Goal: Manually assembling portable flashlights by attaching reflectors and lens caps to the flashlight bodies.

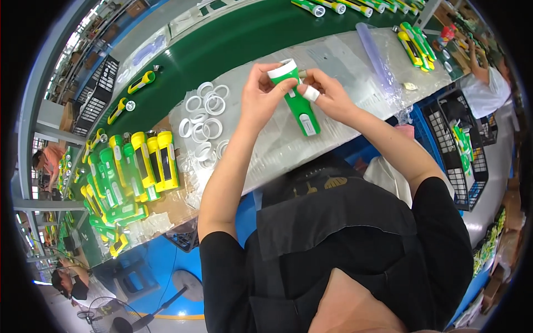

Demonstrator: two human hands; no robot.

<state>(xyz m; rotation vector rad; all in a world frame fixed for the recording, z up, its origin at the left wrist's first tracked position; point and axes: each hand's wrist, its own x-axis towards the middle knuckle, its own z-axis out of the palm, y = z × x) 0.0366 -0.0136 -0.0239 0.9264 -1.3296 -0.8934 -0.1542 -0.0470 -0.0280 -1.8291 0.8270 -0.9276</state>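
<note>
A green flashlight (302, 108) with a white ring (283, 69) round its wide head is held tilted over the bench, head end away from me. My left hand (266, 91) grips the head from the left, its thumb on the green body. From the right, my right hand (323, 91) has its fingers bent in against the flashlight just below the ring; white tape wraps one finger. Loose white rings (212, 129) lie in a cluster on the bench left of my left forearm. Beyond them, many yellow and green flashlights (143, 161) lie close together.
A green conveyor belt (222, 47) carrying flashlights runs past the far side of the plastic-covered bench (338, 61). More flashlights (416, 47) lie at the bench's right end, near a clear plastic bag (377, 61). A black crate (458, 150) stands at right; co-workers sit both sides.
</note>
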